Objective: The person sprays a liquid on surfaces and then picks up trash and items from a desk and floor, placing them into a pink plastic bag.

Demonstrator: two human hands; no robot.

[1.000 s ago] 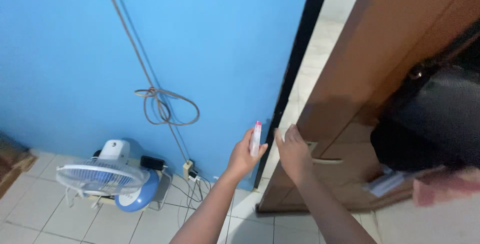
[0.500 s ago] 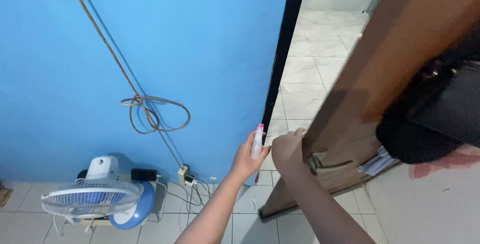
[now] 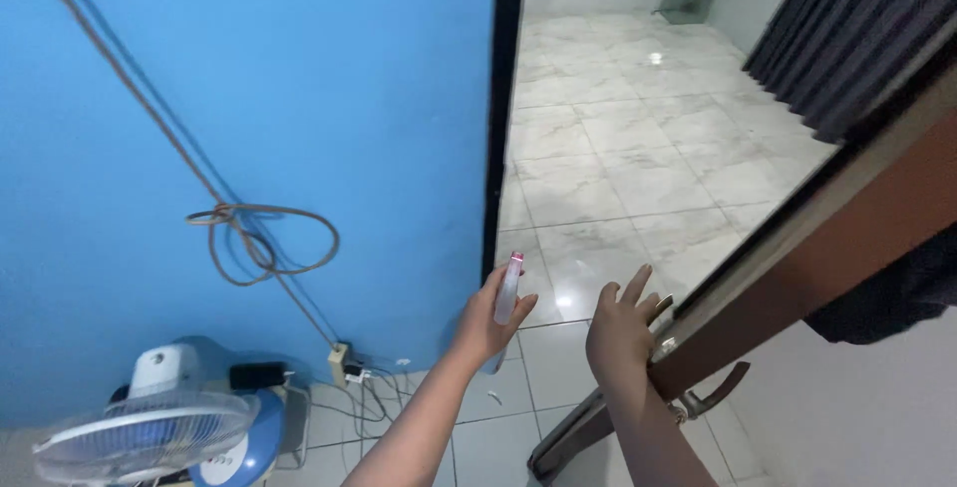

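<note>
My left hand (image 3: 485, 325) grips a slim clear bottle with a pink cap (image 3: 508, 289), held upright in front of the black door frame (image 3: 498, 118). My right hand (image 3: 620, 332) rests with spread fingers on the edge of a brown wooden door (image 3: 827, 258), just above its metal lever handle (image 3: 710, 398). The door stands wide open and a white tiled floor (image 3: 618, 158) shows beyond it.
A blue wall (image 3: 249, 98) fills the left, with a brown cable knotted in a loop (image 3: 254, 238). A white and blue fan (image 3: 159, 427) and plugs with cords (image 3: 349, 367) lie on the floor below. Dark curtains (image 3: 847, 38) hang at the far right; dark fabric (image 3: 897, 293) hangs on the door.
The door has swung wide open, revealing the tiled room. My right hand moved from gripping near the handle to the door's edge, fingers now spread. The view shifted right.
</note>
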